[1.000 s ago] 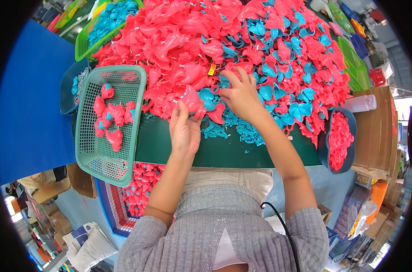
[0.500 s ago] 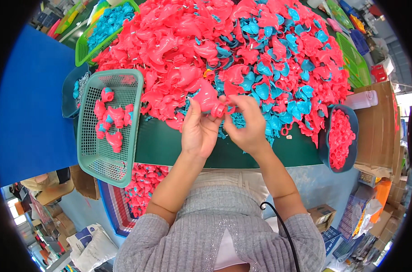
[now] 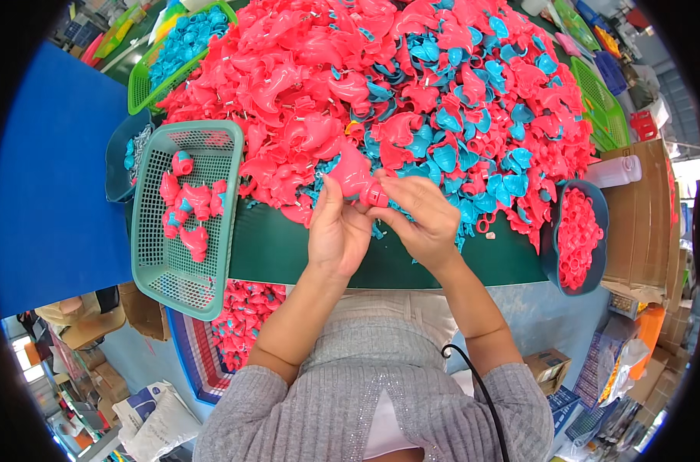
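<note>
Both hands meet over the near edge of the dark green bench (image 3: 288, 254), just in front of the big heap of pink and blue plastic parts (image 3: 411, 92). The left hand (image 3: 336, 231) is curled around a pink moulded plastic piece (image 3: 353, 175), thumb and fingers closed on it, while the right hand (image 3: 421, 219) pinches a small pink cap-like part (image 3: 376, 195) against its lower end. Half a second ago the hands were already together at this spot; since then the pink piece has risen slightly and stands clearer above the left thumb. A second ago the hands were apart, each digging in the heap. The teal plastic mesh basket (image 3: 211, 146) to the left holds the same few pink pieces as before, and the dark blue bowl of pink rings (image 3: 554, 231) at right is unchanged
</note>
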### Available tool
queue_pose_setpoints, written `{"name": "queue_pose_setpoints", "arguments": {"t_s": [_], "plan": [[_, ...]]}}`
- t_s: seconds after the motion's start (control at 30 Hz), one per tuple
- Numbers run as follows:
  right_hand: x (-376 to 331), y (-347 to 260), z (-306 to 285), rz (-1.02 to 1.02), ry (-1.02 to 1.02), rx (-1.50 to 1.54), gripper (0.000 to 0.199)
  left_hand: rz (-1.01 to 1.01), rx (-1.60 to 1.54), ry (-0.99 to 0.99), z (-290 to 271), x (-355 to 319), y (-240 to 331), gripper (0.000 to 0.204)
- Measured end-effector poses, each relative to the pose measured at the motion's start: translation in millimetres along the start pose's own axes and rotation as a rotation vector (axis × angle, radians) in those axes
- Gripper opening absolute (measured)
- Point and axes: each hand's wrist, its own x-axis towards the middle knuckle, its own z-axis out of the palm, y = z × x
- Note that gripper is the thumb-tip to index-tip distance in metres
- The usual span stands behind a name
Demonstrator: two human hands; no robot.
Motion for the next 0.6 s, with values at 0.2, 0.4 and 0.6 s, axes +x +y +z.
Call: {"name": "queue_pose_setpoints", "arguments": {"t_s": [0.2, 0.4, 0.6], "plan": [[-8, -6, 5, 0.073, 0.005, 0.006, 0.040, 0.236, 0.311, -0.040, 0, -8, -6, 0.038], [-25, -5, 29, 0.302, 0.002, 0.151, 0.040, 0.191, 0.360, -0.053, -33, -8, -3, 0.038], [-21, 22, 27, 0.434, -0.107, 0.139, 0.038, 0.555, 0.407, 0.241, -51, 5, 77, 0.045]]}}
